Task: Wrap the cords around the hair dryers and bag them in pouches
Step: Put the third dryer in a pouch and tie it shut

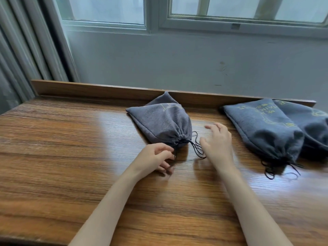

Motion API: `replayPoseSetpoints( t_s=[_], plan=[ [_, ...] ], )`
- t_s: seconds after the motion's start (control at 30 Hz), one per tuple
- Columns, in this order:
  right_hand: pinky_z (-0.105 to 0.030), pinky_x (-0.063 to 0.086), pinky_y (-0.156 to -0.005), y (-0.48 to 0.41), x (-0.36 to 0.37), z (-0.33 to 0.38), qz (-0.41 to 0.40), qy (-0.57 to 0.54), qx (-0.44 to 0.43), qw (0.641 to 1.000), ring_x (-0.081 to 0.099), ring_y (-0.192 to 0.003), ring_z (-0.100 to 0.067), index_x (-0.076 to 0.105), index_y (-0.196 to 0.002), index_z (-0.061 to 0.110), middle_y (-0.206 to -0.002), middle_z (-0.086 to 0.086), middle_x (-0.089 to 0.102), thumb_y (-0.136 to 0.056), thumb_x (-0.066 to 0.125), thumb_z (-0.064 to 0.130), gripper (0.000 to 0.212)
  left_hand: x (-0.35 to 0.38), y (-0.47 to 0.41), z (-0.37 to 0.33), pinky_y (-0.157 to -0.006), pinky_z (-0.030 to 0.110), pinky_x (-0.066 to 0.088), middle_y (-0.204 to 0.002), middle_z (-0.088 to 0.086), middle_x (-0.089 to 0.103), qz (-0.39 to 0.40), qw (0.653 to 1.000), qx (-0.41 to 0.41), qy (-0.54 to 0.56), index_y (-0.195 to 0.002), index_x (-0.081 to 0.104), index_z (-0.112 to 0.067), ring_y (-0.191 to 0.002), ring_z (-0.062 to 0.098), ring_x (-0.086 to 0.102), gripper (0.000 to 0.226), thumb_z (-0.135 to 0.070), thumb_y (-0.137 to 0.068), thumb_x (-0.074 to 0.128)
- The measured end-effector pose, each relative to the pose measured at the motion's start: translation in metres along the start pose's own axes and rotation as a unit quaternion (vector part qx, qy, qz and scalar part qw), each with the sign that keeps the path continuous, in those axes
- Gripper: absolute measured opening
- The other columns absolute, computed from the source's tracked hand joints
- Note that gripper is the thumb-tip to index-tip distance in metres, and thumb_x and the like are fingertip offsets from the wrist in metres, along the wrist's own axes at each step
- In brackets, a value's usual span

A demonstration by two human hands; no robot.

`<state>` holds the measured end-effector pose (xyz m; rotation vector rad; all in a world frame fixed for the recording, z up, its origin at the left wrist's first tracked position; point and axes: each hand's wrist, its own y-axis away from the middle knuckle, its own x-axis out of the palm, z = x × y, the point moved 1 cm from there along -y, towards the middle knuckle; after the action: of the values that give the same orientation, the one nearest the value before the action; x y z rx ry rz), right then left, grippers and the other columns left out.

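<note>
Pouches (262,128) right of cinched pouch (159,125)

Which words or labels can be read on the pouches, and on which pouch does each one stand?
"AIR": yellow letters, upside down, part of a longer word, on the front right pouch; the rest is blurred.
Far right pouch: yellow print, too blurred to read.
Middle pouch: faint yellow drawing, no readable letters.

Middle pouch (160,122) grey, cinched shut, bulging; right pouches (266,128) cinched, overlapping, on desk (71,139).
</note>
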<state>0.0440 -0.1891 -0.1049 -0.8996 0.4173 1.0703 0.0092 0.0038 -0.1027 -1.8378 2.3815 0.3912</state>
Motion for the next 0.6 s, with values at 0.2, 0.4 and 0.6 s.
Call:
replayPoseSetpoints(
  t_s=[0.2, 0.4, 0.6],
  plan=[
    [-0.026, 0.035, -0.069, 0.008, 0.013, 0.013, 0.171, -0.095, 0.011, 0.981, 0.055, -0.083, -0.018, 0.058, -0.092, 0.009, -0.084, -0.001, 0.061, -0.092, 0.054, 0.026, 0.017, 0.021, -0.015, -0.014, -0.081, 0.021, 0.048, -0.089, 0.01, 0.066, 0.016, 0.978, -0.103, 0.183, -0.092, 0.059, -0.01, -0.082, 0.018, 0.063, 0.022, -0.019, -0.098, 0.04],
    [-0.027, 0.03, -0.064, 0.01, 0.011, 0.018, 0.18, -0.103, -0.051, 0.977, 0.048, -0.059, -0.013, 0.043, -0.056, 0.02, -0.055, 0.007, 0.049, -0.096, 0.046, 0.018, 0.041, 0.038, -0.022, -0.013, -0.028, 0.01, 0.02, -0.041, -0.009, 0.032, -0.041, 0.951, -0.125, 0.279, -0.082, 0.056, -0.005, -0.029, -0.001, 0.025, 0.034, -0.025, -0.101, 0.035],
    [-0.012, 0.033, -0.055, 0.005, 0.004, 0.016, 0.151, -0.088, -0.015, 0.984, 0.048, -0.05, 0.0, 0.046, -0.049, 0.023, -0.038, 0.009, 0.047, -0.091, 0.053, 0.018, 0.043, 0.01, -0.023, -0.014, -0.021, 0.013, 0.01, -0.035, -0.01, 0.022, -0.075, 0.862, -0.166, 0.474, -0.074, 0.049, -0.004, -0.022, 0.003, 0.017, 0.029, -0.015, -0.099, 0.038]
  ],
)
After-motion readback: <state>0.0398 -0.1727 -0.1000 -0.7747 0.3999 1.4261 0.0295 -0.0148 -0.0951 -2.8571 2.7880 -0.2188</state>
